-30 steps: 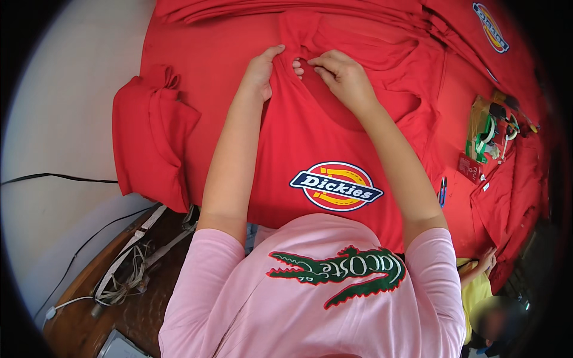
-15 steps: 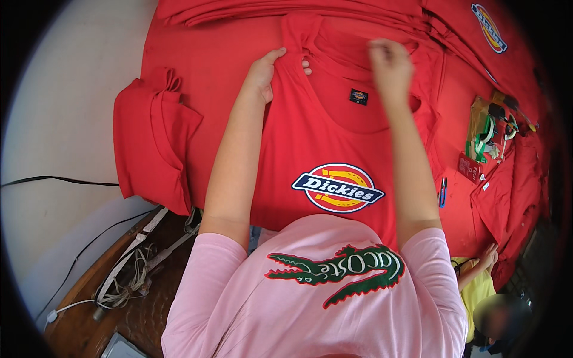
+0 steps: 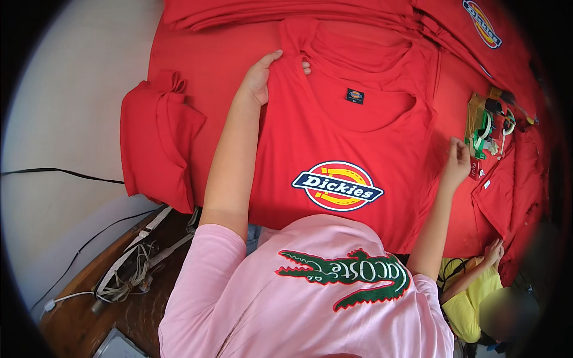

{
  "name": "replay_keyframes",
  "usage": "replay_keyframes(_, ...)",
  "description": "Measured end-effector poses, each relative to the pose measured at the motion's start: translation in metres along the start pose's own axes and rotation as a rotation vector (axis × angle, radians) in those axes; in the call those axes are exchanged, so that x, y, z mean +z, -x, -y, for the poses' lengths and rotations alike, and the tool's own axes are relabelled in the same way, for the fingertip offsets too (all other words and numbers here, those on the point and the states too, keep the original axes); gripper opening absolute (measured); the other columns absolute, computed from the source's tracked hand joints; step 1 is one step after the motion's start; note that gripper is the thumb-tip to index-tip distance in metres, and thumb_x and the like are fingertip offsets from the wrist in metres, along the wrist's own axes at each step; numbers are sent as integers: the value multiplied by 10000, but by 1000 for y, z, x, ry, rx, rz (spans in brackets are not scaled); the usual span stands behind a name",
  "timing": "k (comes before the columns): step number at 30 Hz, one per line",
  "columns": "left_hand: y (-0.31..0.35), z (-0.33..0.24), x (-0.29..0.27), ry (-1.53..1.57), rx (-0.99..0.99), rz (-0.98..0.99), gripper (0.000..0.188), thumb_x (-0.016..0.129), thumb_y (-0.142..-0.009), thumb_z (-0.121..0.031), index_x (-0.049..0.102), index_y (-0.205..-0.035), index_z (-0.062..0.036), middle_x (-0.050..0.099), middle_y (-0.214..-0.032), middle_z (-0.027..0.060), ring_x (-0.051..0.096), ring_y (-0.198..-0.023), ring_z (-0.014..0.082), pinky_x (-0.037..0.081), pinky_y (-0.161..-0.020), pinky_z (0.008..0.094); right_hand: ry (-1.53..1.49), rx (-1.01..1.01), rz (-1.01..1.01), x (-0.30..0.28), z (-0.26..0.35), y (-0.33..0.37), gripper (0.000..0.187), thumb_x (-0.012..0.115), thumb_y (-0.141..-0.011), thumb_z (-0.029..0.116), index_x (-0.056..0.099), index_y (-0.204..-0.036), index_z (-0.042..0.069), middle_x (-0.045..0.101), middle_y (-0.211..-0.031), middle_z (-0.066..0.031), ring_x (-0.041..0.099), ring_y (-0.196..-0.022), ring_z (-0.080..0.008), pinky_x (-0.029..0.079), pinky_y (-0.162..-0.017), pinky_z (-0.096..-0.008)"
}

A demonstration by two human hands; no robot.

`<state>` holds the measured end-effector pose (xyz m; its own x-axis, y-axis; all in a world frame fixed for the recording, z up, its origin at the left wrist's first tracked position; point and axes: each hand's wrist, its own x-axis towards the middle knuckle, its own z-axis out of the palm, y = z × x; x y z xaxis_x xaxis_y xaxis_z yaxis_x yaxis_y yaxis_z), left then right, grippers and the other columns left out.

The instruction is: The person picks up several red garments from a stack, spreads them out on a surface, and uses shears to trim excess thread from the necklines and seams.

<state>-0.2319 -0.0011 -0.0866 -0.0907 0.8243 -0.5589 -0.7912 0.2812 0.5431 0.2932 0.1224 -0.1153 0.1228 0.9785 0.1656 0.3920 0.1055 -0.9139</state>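
Left grip point(image 3: 258, 80) pinching red shirt point(image 3: 340, 149) shoulder.

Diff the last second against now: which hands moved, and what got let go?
The right hand left the collar, where it pinched fabric with the left, lifted over the neckline, then swept out and down to the red tank top's right side edge, where it now rests. The left hand stayed on the left shoulder strap. The top, the folded red pile and the tape dispenser kept their places.
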Motion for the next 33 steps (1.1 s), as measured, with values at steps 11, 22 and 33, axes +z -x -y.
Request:
replay_keyframes(11, 51, 22, 23, -292, 228, 39, 332, 716, -924, -43, 713, -1254, -9, 750, -1211, 82, 663, -1181, 192, 506, -1028, 335, -57, -575, 586, 204, 220, 91, 266, 783, -882, 103, 738, -1143, 73, 715, -1053, -84, 712, -858, -246, 583, -729, -357)
replay_keyframes(22, 158, 76, 103, -969, 716, -1, 233, 665, -1004, -83, 695, -1195, 47, 773, -1098, 115, 709, -978, 168, 543, -883, 320, 122, -578, 551, 133, 242, 124, 78, 744, -921, 21, 729, -992, -8, 730, -977, -104, 728, -825, -200, 600, -729, -318)
replay_keyframes(33, 199, 146, 159, -301, 341, 232, 310, 695, -977, -23, 657, -1282, 17, 715, -1288, 167, 700, -1151, 211, 579, -975, 333, -647, 295, 802, 23, 218, 165, 92, 624, -1031, 95, 645, -996, 13, 664, -1008, -21, 638, -944, -121, 518, -928, -292)
